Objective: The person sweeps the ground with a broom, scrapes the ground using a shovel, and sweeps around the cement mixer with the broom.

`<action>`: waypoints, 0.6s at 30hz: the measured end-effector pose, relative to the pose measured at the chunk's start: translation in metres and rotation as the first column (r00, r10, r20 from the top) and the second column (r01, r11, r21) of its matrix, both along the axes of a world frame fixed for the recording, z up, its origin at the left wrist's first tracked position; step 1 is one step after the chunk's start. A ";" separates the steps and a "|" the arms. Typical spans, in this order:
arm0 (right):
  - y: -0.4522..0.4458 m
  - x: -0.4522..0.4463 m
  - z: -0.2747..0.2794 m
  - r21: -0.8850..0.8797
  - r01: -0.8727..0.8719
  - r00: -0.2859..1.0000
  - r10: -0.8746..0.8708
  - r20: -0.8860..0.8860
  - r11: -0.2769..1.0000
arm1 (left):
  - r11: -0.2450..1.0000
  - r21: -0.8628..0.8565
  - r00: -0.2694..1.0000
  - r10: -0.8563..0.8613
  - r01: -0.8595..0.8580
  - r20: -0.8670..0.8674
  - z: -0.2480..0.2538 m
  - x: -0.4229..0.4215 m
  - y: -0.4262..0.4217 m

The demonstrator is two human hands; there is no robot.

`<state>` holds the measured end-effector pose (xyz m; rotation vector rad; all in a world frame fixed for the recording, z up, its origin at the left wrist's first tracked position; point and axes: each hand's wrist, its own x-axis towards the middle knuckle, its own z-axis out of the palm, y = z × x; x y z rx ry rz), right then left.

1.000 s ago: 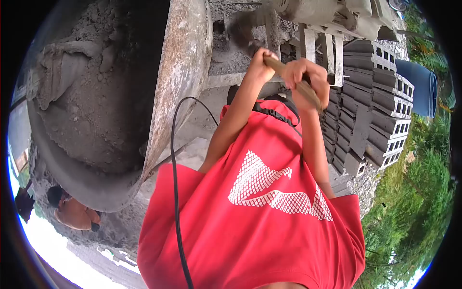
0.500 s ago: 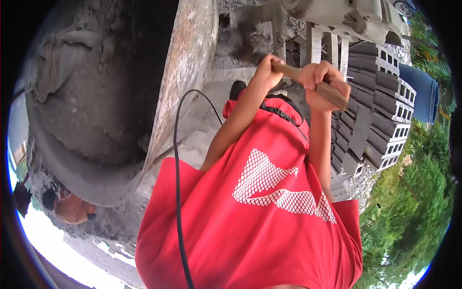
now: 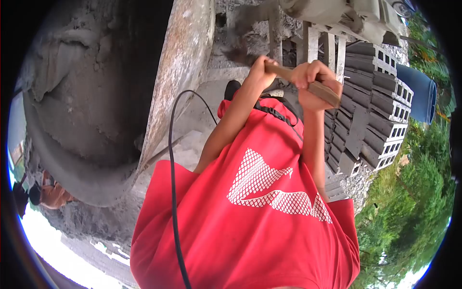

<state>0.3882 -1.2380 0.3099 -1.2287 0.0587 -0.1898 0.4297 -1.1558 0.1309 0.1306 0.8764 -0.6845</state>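
Note:
My left hand [image 3: 261, 72] is closed round a wooden handle [image 3: 281, 72], on the stretch nearer its far end. My right hand [image 3: 317, 86] grips the same handle closer to its squared butt end, which pokes out below the fingers. The handle slants up and to the left, away from my body. Beyond my left hand a dark, blurred shape [image 3: 242, 55] lies over grey loose material; it may be the tool's head, but its kind cannot be made out. Both arms reach forward past my red shirt [image 3: 231, 212].
On the left stands a large grey-crusted vessel with a pale, rust-stained rim [image 3: 180, 62]. Stacked hollow concrete blocks [image 3: 370, 106] and a blue barrel [image 3: 417, 91] are at right. A black cable [image 3: 173, 168] hangs close before me. Another person [image 3: 52, 193] is at lower left.
Both hands and the handle sit slightly further left, along with most of the view. The dark shape past my left hand shows lower. The other person has shifted leftward.

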 end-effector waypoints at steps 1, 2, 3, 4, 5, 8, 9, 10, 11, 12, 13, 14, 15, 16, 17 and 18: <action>-0.002 -0.002 0.003 0.033 0.010 1.000 -0.010 0.010 0.999 | 0.999 0.041 0.995 -0.027 0.031 -0.094 0.004 -0.006 0.005; -0.002 -0.005 0.008 0.066 0.012 1.000 -0.013 0.017 0.998 | 0.999 -0.018 0.993 -0.037 0.035 -0.114 0.007 -0.006 0.007; -0.001 -0.010 0.012 0.100 0.013 1.000 -0.015 0.018 0.995 | 0.999 -0.033 0.999 -0.044 0.043 -0.029 0.010 -0.007 0.003; -0.003 -0.013 0.023 0.070 0.008 0.991 -0.017 0.130 0.997 | 0.998 -0.047 0.998 -0.045 0.048 0.052 0.037 -0.002 0.000; -0.002 -0.014 0.040 0.036 -0.021 0.978 0.014 0.207 0.999 | 0.997 -0.061 0.991 -0.038 0.046 0.126 0.060 0.005 -0.003; 0.004 -0.021 0.065 -0.064 -0.078 0.945 0.094 0.314 0.995 | 0.964 -0.266 0.969 0.093 -0.029 0.230 0.103 0.022 -0.008; 0.006 -0.016 0.059 -0.104 -0.064 0.943 0.094 0.321 0.993 | 0.965 -0.261 0.968 0.088 -0.024 0.235 0.106 0.033 -0.009; 0.008 -0.010 0.054 -0.145 -0.044 0.939 0.091 0.333 0.988 | 0.951 -0.307 0.972 0.112 -0.045 0.207 0.086 0.044 -0.011; 0.009 0.002 0.038 -0.056 -0.029 0.955 0.045 0.292 0.998 | 0.934 -0.353 0.975 0.132 -0.062 0.179 0.058 0.053 -0.012; 0.009 0.016 0.013 0.030 -0.004 0.967 -0.004 0.253 1.000 | 0.983 -0.174 0.978 0.095 -0.062 0.188 0.036 0.056 -0.012; 0.007 0.020 -0.003 0.112 0.025 0.976 -0.048 0.214 0.993 | 0.994 -0.051 0.953 0.107 -0.097 0.285 0.008 0.043 -0.011; 0.005 0.011 -0.011 0.065 0.020 0.988 -0.029 0.149 0.998 | 0.995 -0.032 0.976 0.095 -0.091 0.195 -0.005 0.031 -0.008; 0.002 0.008 -0.013 0.020 0.016 0.996 -0.018 0.092 1.000 | 0.997 -0.012 0.990 0.079 -0.078 0.113 -0.006 0.027 -0.005; -0.002 -0.002 0.002 0.000 -0.036 0.995 0.036 0.092 0.999 | 0.998 -0.051 0.995 0.039 -0.035 0.087 0.010 0.028 -0.007; -0.004 -0.007 0.021 0.012 -0.039 0.984 0.036 0.175 0.999 | 0.996 -0.092 0.999 -0.001 0.006 0.053 0.031 0.025 -0.009; -0.007 -0.006 0.034 0.154 -0.021 0.956 -0.025 0.293 0.988 | 0.996 -0.093 0.991 0.012 0.000 0.135 0.057 0.022 -0.017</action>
